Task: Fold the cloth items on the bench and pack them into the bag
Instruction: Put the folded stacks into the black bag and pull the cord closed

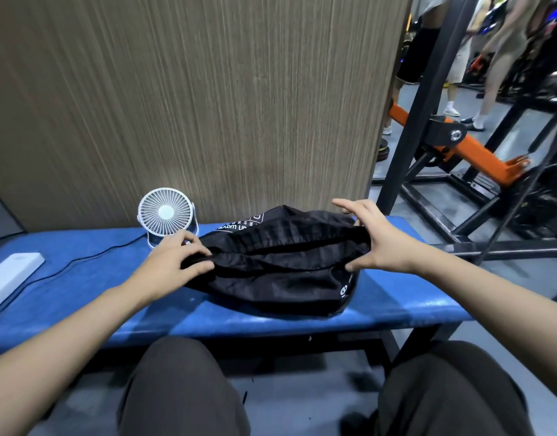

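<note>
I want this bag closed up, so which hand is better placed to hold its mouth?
Probably the left hand: its fingers already pinch the black bag at its gathered rim, while the right hand is spread open at the other end.

Matt black cloth bag (280, 272), glossy bench (113, 297)

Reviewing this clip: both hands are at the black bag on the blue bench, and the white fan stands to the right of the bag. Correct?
Not quite. In the head view the white fan stands to the left of the black bag, not the right. The left hand and right hand are at the bag on the blue bench.
</note>
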The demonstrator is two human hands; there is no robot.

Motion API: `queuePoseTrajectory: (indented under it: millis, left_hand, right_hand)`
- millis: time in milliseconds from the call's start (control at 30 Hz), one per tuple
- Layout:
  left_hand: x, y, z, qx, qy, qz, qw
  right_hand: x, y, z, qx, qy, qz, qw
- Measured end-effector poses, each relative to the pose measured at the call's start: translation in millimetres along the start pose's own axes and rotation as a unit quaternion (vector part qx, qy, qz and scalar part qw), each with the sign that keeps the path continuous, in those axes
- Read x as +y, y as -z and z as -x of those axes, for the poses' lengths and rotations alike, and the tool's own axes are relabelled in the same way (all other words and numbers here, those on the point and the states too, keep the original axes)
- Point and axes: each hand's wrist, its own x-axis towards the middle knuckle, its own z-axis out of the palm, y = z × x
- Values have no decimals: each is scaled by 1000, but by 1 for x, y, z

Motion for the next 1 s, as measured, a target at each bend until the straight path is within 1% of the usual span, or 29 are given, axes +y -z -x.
queuePoseTrajectory:
  millis: [67, 100, 133, 200, 233, 300, 367, 467, 533, 567, 600, 667, 700, 767, 800, 867, 933, 1000]
  left_hand:
    - [-2, -1, 3, 0, 55, 69, 996]
    - [-3, -1, 4, 10, 78, 108, 991]
    - [-4, -1, 4, 23, 94, 125, 987]
    - [-11, 0, 5, 25, 126, 131, 983]
    - [-14, 0, 5, 11, 144, 135, 980]
    - [-16, -1, 6, -30, 176, 140, 974]
    - [-17, -5, 7, -63, 200, 141, 968]
    - [-19, -14, 9, -75, 221, 98, 968]
    - [-20, -18, 8, -58, 217, 77, 971]
    - [-20, -19, 8, -37, 217, 75, 973]
    - [-20, -17, 6, -12, 220, 88, 972]
    - [-22, -12, 3, 33, 220, 167, 961]
    - [-22, -9, 1, 45, 215, 220, 951]
    - [-16, 2, 0, 54, 198, 300, 932]
    - [-12, 8, 0, 57, 192, 331, 922]
    - [0, 18, -1, 63, 175, 385, 904]
    - [9, 24, -2, 64, 160, 420, 891]
    - [19, 28, -3, 56, 152, 452, 877]
  right_hand:
    - [4, 7, 6, -50, -39, -24, 998]
    - [5, 9, 8, -57, -51, -41, 996]
    - [6, 11, 11, -53, -63, -64, 995]
    - [7, 12, 13, -22, -90, -119, 989]
    - [8, 12, 14, 0, -101, -137, 985]
    - [10, 8, 11, 40, -113, -135, 984]
    - [8, 3, 6, 66, -119, -86, 987]
    - [-2, -5, 0, 82, -114, 69, 988]
    - [-9, -11, -3, 91, -113, 193, 970]
    - [-12, -12, -5, 106, -109, 239, 959]
    - [-14, -13, -8, 126, -106, 264, 950]
    - [-19, -10, -15, 169, -127, 257, 943]
    - [-19, -7, -19, 184, -151, 242, 941]
    - [-19, -1, -24, 187, -181, 226, 939]
    - [-20, 0, -25, 184, -175, 234, 938]
    - [-24, -5, -27, 176, -129, 289, 932]
    - [-32, -17, -29, 180, -58, 342, 920]
    - [-51, -29, -31, 204, 38, 356, 911]
